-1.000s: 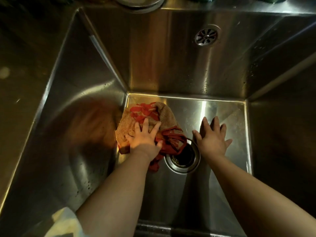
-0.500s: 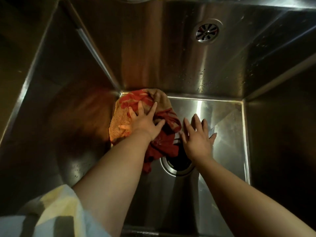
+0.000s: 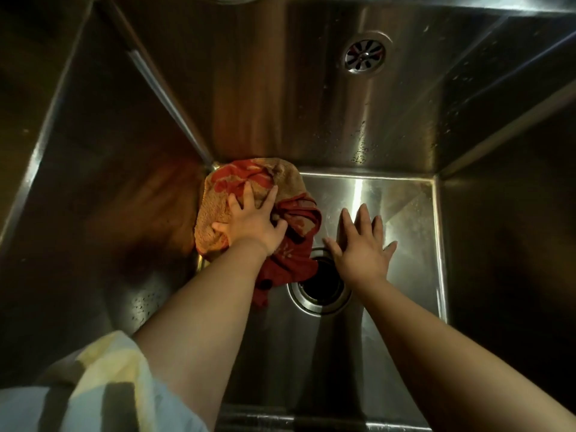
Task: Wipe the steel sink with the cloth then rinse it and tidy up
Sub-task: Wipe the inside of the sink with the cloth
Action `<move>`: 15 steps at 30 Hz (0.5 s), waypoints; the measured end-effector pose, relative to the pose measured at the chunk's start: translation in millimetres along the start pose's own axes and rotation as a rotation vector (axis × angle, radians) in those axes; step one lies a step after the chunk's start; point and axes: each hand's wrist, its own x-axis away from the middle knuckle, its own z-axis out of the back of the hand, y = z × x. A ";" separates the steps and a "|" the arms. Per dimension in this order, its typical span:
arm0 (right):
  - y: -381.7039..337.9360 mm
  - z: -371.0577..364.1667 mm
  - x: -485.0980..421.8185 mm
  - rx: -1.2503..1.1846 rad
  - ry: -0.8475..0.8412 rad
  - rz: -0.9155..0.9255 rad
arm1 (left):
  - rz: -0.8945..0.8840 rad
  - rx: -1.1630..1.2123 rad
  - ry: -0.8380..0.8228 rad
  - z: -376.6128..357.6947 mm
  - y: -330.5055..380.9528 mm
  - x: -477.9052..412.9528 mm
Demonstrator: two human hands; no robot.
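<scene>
Left grip (image 3: 253, 220), spread flat, is pressing the cloth (image 3: 215, 210) left of the drain (image 3: 322, 289); right grip (image 3: 363, 246) is lying released beside it. Likely soft, limp: bunch its middle.

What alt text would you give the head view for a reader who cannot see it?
The left hand presses a red and tan cloth into the far left corner of a steel sink, while the right hand is spread open over the sink floor by the drain.

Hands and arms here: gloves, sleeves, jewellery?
Left hand and right hand are bare, no rings or watch visible. Loose pale-blue short sleeve with yellow and grey blocks on the left arm; no sleeve visible on the right.
</scene>
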 end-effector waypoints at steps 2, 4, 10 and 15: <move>3.0 0.5 4.0 0.007 -0.013 0.009 | -0.036 -0.043 0.002 -1.6 -9.1 8.2; 8.0 1.2 8.3 0.017 -0.018 0.019 | -0.040 -0.075 0.004 -4.1 -14.4 17.2; 14.6 -0.4 20.0 0.030 -0.021 0.025 | 0.073 -0.085 -0.007 -19.3 -10.4 48.6; 12.5 -2.7 25.9 0.015 -0.018 0.012 | 0.075 -0.149 0.015 -28.0 -12.5 64.7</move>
